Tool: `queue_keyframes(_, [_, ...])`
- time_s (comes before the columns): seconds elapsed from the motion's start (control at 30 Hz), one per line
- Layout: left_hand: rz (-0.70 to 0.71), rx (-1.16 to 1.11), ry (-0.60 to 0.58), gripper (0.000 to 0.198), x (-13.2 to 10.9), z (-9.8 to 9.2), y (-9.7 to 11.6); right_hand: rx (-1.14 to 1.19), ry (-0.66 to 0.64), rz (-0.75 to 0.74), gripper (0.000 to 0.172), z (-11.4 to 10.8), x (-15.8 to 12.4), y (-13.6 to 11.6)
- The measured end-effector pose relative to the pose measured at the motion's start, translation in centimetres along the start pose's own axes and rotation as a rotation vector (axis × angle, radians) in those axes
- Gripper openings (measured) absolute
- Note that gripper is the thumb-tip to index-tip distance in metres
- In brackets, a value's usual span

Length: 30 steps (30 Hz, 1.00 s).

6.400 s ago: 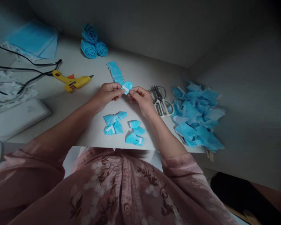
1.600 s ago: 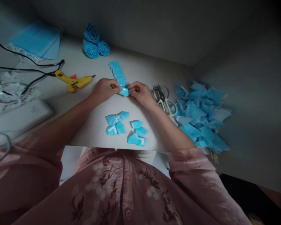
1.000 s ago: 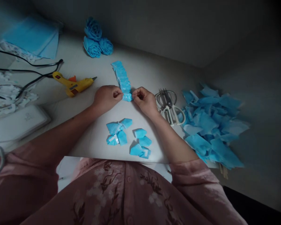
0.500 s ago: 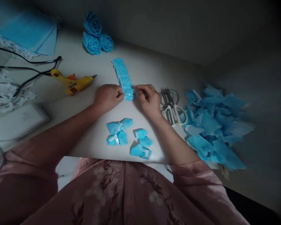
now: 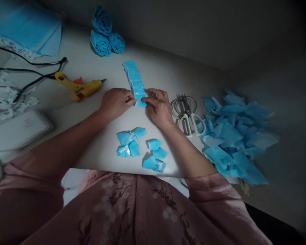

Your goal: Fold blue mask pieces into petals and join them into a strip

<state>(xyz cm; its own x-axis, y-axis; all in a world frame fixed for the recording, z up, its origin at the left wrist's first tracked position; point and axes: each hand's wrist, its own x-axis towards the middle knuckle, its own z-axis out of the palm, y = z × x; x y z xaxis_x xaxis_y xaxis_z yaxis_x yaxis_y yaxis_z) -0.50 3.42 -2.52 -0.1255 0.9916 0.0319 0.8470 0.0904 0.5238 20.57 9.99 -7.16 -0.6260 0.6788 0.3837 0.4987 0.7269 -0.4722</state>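
Note:
A pleated light-blue fabric strip (image 5: pixel 135 80) lies lengthwise on the table between my hands. At its near end, my left hand (image 5: pixel 116 103) has curled fingers, with thumb and forefinger pinching the left edge. My right hand (image 5: pixel 160 107) is at the opposite edge; its forefinger reaches onto the strip while the other fingers bend inward. Just nearer to me are two small groups of cut blue fabric pieces, one on the left (image 5: pixel 129 143) and one on the right (image 5: pixel 155 156).
A yellow glue gun (image 5: pixel 83 89) with black cable lies left. Blue fabric roses (image 5: pixel 102 44) stand at the back, near stacked blue sheets (image 5: pixel 30 30). White-handled scissors (image 5: pixel 187 117) lie right, beside a heap of blue scraps (image 5: pixel 232 132). A white box (image 5: pixel 22 131) sits left.
My right forefinger has come down onto the near end of the strip, where it was beside the edge before. The last fold there looks flatter. My left hand keeps its pinch.

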Motion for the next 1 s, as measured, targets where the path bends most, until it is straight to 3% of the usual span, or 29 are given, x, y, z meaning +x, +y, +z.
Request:
queue_keyframes(0.13, [-0.009, -0.104, 0.064, 0.017, -0.1, -0.5, -0.9, -0.016, 0.019, -0.006, 0.05, 0.1, 0.0, -0.2])
queue_keyframes(0.33, [0.186, -0.004, 0.054, 0.036, -0.6, 0.1, -1.0, -0.049, -0.005, 0.025, 0.05, -0.3, 0.1, -0.7])
queue_keyframes(0.63, [0.201, 0.173, 0.016, 0.041, -0.5, 0.2, -1.3, -0.036, -0.019, 0.046, 0.05, -0.3, 0.3, -0.8])
queue_keyframes(0.87, [0.209, 0.164, 0.014, 0.042, -0.5, 0.1, -1.5, 0.062, 0.165, 0.049, 0.057, 0.0, 0.0, 0.7])
queue_keyframes(1.0, [0.198, 0.161, 0.01, 0.04, -0.6, -0.1, -1.2, 0.043, 0.105, 0.012, 0.052, -0.2, -0.1, 0.4])
